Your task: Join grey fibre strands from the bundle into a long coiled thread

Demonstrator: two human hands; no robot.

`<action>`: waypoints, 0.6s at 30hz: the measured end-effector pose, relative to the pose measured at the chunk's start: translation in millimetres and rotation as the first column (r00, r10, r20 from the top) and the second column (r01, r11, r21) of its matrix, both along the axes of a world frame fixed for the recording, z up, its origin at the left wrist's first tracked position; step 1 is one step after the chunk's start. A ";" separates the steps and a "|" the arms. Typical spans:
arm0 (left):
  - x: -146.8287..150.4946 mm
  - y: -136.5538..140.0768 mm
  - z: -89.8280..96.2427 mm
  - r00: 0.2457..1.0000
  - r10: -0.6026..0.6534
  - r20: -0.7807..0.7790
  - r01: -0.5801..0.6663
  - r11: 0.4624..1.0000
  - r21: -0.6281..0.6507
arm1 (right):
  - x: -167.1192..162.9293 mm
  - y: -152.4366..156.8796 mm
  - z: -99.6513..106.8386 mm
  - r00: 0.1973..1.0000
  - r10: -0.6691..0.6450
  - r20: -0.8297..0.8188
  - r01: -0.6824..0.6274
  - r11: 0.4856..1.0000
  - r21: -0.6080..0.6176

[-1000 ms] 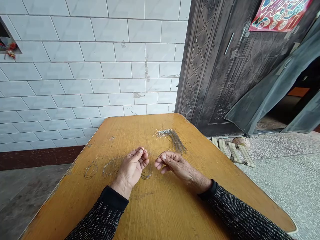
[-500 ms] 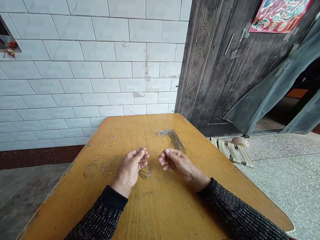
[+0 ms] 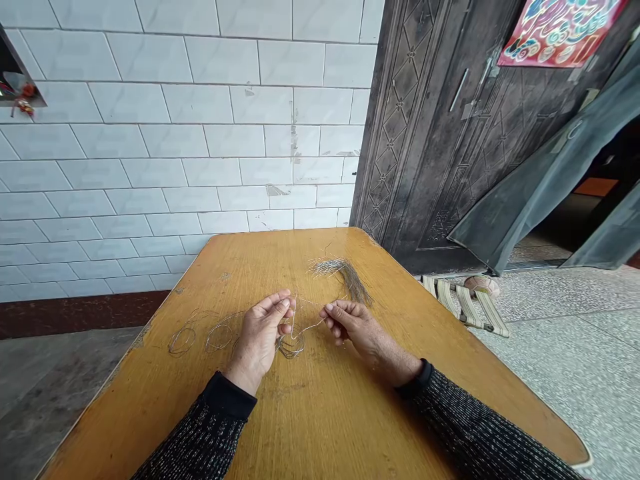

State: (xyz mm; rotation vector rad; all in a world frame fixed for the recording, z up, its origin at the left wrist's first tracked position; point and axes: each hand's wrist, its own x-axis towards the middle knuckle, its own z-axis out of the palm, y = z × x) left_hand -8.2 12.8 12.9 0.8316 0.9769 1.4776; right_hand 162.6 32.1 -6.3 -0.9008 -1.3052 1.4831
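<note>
Both hands are above a yellow-brown wooden table (image 3: 300,433). My left hand (image 3: 263,333) pinches a thin wire (image 3: 293,319) between thumb and fingertips. From there the wire bends down and runs across toward my right hand (image 3: 350,325), whose thumb and forefinger close on it. Below and between the hands lies a small coil of wire (image 3: 291,347). Left of my left hand, more loose wire coils (image 3: 219,335) rest on the tabletop. Beyond my right hand is a bundle of many thin wires (image 3: 350,277), bent over, its pale ends toward the left.
A white tiled wall (image 3: 225,133) rises behind the table. To the right are a dark carved door (image 3: 425,133) and a grey-green curtain (image 3: 540,173). A low stool with striped straps (image 3: 467,307) stands on the speckled floor right of the table.
My right hand has shifted slightly and now pinches the wire, which shows as a bent length between both hands. My left hand stays nearly in place.
</note>
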 end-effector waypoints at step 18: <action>0.5 2.5 -3.2 0.963 0.092 -0.255 -0.065 0.992 0.110 | -2.6 -1.2 -0.9 0.999 0.050 0.012 -0.050 0.999 0.012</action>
